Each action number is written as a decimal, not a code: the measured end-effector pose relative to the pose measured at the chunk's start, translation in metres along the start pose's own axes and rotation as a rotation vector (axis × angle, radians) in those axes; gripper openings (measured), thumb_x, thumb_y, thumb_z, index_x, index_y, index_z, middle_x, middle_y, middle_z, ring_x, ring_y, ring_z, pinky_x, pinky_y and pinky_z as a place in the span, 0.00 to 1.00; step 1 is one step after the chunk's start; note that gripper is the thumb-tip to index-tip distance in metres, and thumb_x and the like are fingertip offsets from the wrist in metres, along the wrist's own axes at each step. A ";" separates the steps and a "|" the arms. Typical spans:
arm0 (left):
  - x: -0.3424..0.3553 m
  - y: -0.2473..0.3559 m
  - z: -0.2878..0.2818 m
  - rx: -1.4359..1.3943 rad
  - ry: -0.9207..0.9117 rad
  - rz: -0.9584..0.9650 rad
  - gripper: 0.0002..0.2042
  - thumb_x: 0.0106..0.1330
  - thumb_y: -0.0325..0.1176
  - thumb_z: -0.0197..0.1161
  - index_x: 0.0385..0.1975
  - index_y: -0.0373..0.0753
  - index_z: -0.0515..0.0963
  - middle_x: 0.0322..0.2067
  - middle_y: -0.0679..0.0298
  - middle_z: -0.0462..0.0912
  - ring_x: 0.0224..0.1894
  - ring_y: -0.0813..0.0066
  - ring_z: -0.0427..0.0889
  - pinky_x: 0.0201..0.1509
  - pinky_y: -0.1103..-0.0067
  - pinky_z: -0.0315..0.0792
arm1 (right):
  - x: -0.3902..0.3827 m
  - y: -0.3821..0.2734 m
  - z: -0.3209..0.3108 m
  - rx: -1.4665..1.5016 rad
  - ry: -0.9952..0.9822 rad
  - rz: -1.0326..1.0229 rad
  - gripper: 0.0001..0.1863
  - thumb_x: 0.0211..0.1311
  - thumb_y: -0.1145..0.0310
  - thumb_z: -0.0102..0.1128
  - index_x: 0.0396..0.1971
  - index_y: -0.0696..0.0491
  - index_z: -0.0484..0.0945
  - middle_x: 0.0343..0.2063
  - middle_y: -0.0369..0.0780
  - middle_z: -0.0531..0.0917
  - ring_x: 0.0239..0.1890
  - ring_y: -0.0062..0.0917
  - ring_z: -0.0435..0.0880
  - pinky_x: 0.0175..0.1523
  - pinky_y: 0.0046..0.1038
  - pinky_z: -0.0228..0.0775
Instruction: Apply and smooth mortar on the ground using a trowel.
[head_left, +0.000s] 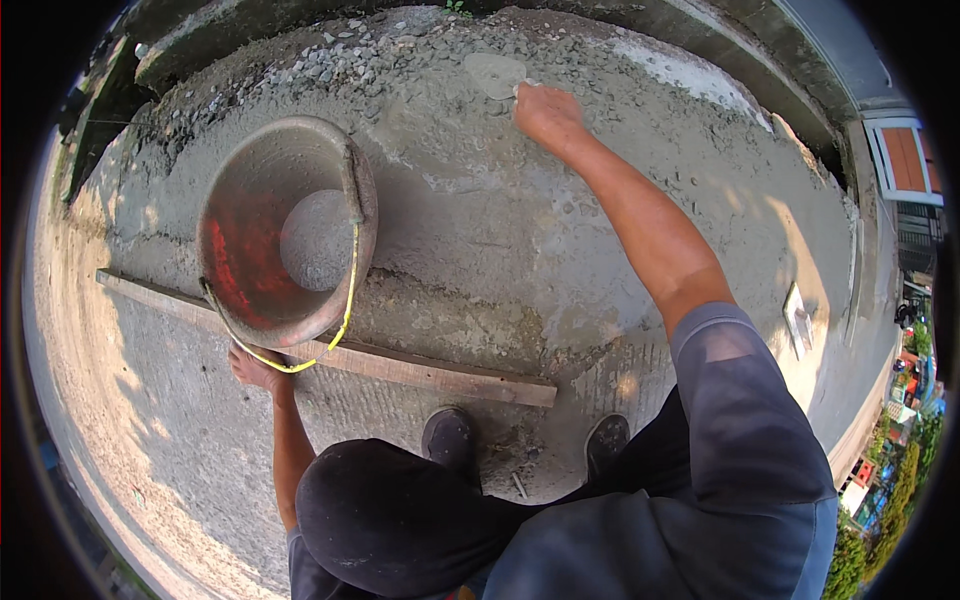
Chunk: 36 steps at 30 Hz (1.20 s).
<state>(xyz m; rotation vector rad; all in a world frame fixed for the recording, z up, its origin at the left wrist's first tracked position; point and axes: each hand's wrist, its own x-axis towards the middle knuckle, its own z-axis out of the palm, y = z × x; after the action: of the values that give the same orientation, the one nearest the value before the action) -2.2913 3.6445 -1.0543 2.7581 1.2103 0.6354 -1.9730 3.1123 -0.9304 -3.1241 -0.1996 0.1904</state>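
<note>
My right hand (pixel 548 115) reaches far forward, closed around the handle of a trowel (pixel 494 75). The trowel's blade, smeared with grey, lies against the wet mortar (pixel 480 190). At the left stands a cement-caked bucket (pixel 240 240), red showing inside, with grey mortar in its bottom and a yellow handle (pixel 350 290) hanging over the near rim. My left hand (pixel 258 368) is just under that rim, beside a long wooden board (pixel 430 374). The rim hides part of its fingers, so whether it grips the bucket or the board does not show.
Loose gravel (pixel 330 55) lies along the far side, below a low concrete curb (pixel 220 35). A flat float-like tool (pixel 798 320) rests on the ground at the right. My shoes (pixel 452 440) stand close behind the board.
</note>
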 end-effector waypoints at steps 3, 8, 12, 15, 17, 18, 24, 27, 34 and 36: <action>-0.004 0.005 0.004 -0.010 -0.070 -0.033 0.27 0.65 0.56 0.41 0.50 0.38 0.70 0.49 0.56 0.71 0.53 0.55 0.67 0.57 0.63 0.59 | 0.017 0.033 0.001 -0.100 -0.030 0.064 0.17 0.61 0.69 0.42 0.42 0.53 0.80 0.42 0.46 0.83 0.46 0.37 0.82 0.48 0.36 0.74; 0.001 -0.010 0.006 -0.013 0.070 0.039 0.31 0.64 0.60 0.40 0.51 0.38 0.68 0.50 0.56 0.71 0.56 0.55 0.65 0.60 0.59 0.55 | -0.004 0.008 -0.012 0.000 -0.008 0.087 0.15 0.61 0.68 0.42 0.39 0.55 0.80 0.40 0.46 0.83 0.44 0.38 0.82 0.46 0.38 0.74; -0.001 0.001 0.002 -0.082 0.008 -0.014 0.30 0.64 0.60 0.41 0.51 0.41 0.69 0.51 0.57 0.70 0.57 0.55 0.65 0.61 0.61 0.54 | -0.026 -0.072 -0.023 0.081 -0.013 -0.176 0.15 0.62 0.64 0.43 0.34 0.56 0.79 0.35 0.48 0.83 0.40 0.41 0.82 0.45 0.40 0.73; -0.003 -0.002 0.007 -0.038 0.025 0.004 0.28 0.64 0.58 0.42 0.51 0.41 0.70 0.51 0.57 0.71 0.56 0.56 0.66 0.61 0.61 0.54 | 0.001 -0.109 0.000 0.222 -0.022 -0.150 0.15 0.62 0.65 0.42 0.32 0.56 0.79 0.34 0.49 0.83 0.40 0.41 0.82 0.44 0.39 0.73; -0.004 0.005 0.009 -0.062 -0.007 0.000 0.27 0.64 0.57 0.43 0.52 0.41 0.70 0.51 0.57 0.71 0.56 0.55 0.66 0.60 0.61 0.55 | 0.026 -0.091 0.008 0.324 -0.018 -0.040 0.16 0.61 0.66 0.41 0.31 0.56 0.80 0.35 0.48 0.83 0.40 0.41 0.82 0.43 0.39 0.73; -0.001 -0.001 0.007 -0.043 -0.021 -0.001 0.26 0.65 0.56 0.43 0.52 0.41 0.70 0.51 0.57 0.71 0.56 0.55 0.66 0.60 0.61 0.55 | 0.036 -0.080 0.012 0.191 0.062 -0.154 0.15 0.61 0.67 0.41 0.31 0.55 0.81 0.36 0.47 0.83 0.41 0.40 0.82 0.44 0.37 0.74; -0.002 -0.010 0.009 -0.013 0.021 0.062 0.24 0.66 0.52 0.43 0.52 0.39 0.69 0.49 0.55 0.71 0.54 0.53 0.67 0.58 0.61 0.57 | 0.053 -0.030 0.010 0.078 -0.017 0.012 0.15 0.58 0.69 0.46 0.37 0.55 0.82 0.41 0.46 0.83 0.46 0.37 0.82 0.49 0.35 0.73; -0.002 -0.006 0.008 -0.023 -0.019 0.038 0.25 0.67 0.54 0.42 0.51 0.38 0.69 0.49 0.54 0.71 0.53 0.53 0.67 0.58 0.61 0.57 | 0.049 0.013 0.006 0.051 -0.040 0.076 0.15 0.58 0.67 0.47 0.37 0.57 0.81 0.40 0.48 0.82 0.46 0.38 0.82 0.50 0.36 0.73; -0.004 -0.001 0.003 -0.034 -0.055 -0.005 0.26 0.67 0.54 0.41 0.52 0.38 0.69 0.50 0.55 0.69 0.56 0.54 0.65 0.59 0.62 0.56 | 0.024 0.090 -0.003 -0.060 -0.038 0.277 0.14 0.57 0.71 0.49 0.38 0.56 0.83 0.44 0.45 0.82 0.47 0.36 0.82 0.45 0.33 0.76; -0.003 0.004 0.004 -0.023 -0.067 -0.018 0.26 0.67 0.55 0.42 0.53 0.38 0.68 0.50 0.55 0.69 0.57 0.55 0.64 0.60 0.62 0.56 | 0.018 0.115 -0.009 0.131 -0.118 0.383 0.14 0.59 0.66 0.51 0.38 0.57 0.80 0.39 0.47 0.83 0.41 0.35 0.83 0.37 0.33 0.77</action>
<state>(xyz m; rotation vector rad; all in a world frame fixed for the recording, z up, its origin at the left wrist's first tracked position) -2.2890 3.6394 -1.0579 2.7234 1.2057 0.5475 -1.9397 3.0005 -0.9250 -2.9874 0.3986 0.3728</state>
